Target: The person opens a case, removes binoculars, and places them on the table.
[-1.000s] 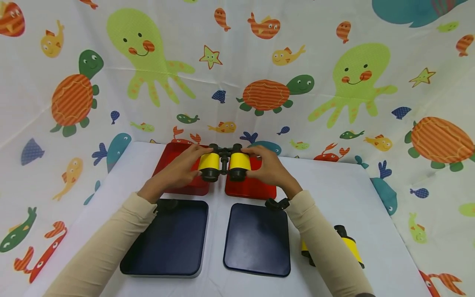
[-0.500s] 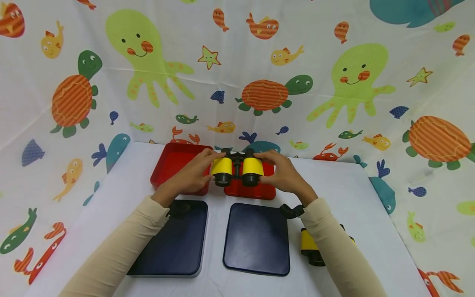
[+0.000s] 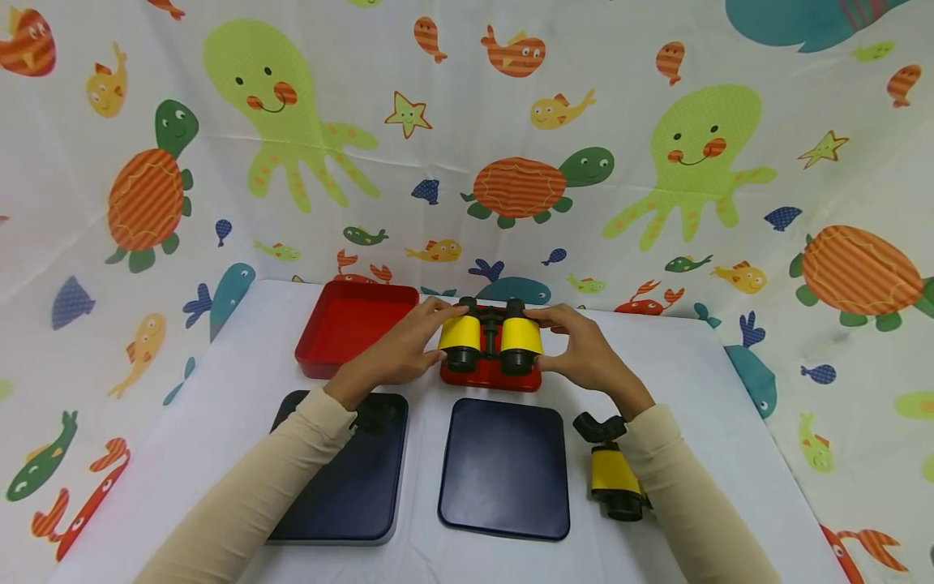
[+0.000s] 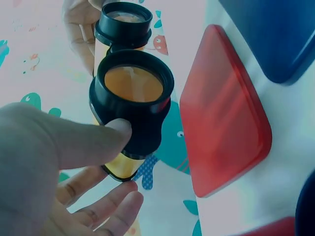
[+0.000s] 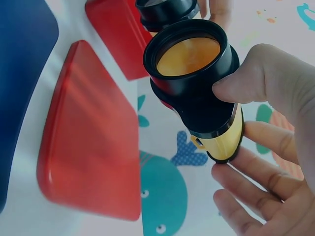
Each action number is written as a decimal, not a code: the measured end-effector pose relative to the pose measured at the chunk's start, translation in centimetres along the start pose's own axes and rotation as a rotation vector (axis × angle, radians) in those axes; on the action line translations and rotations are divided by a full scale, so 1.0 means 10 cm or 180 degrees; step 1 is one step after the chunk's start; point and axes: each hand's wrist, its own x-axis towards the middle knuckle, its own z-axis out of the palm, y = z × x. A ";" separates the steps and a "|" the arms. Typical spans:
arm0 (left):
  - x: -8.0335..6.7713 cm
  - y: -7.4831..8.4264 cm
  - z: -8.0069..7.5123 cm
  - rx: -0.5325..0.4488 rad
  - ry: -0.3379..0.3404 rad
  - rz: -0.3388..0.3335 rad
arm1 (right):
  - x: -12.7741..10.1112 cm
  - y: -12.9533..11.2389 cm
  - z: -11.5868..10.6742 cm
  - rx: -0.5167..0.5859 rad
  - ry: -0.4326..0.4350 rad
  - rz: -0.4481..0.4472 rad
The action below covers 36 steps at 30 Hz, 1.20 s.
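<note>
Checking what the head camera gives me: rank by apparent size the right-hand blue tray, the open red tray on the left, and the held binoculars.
1. Right-hand blue tray, largest, though nearest the camera.
2. Open red tray, partly behind the left hand.
3. Held binoculars, smallest, gripped with the right hand too.

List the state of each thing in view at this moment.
Binoculars: held by both hands over the right red tray.
Left hand: grips the left barrel.
Right hand: grips the right barrel.
Left red tray: empty.
Navy lids: flat on the table.
Second binoculars: lying by the right sleeve.
</note>
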 end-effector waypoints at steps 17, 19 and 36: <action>0.27 0.18 0.28 -0.0124 -0.0108 0.0230 | -0.30 0.24 -0.21 -0.0066 0.0004 0.0156; 0.30 0.20 0.32 -0.0140 -0.0116 0.0253 | -0.32 0.27 -0.24 -0.0092 0.0008 0.0200; 0.62 0.34 0.65 -0.0063 -0.0126 0.0386 | -0.47 0.56 -0.44 -0.0217 -0.0012 0.0518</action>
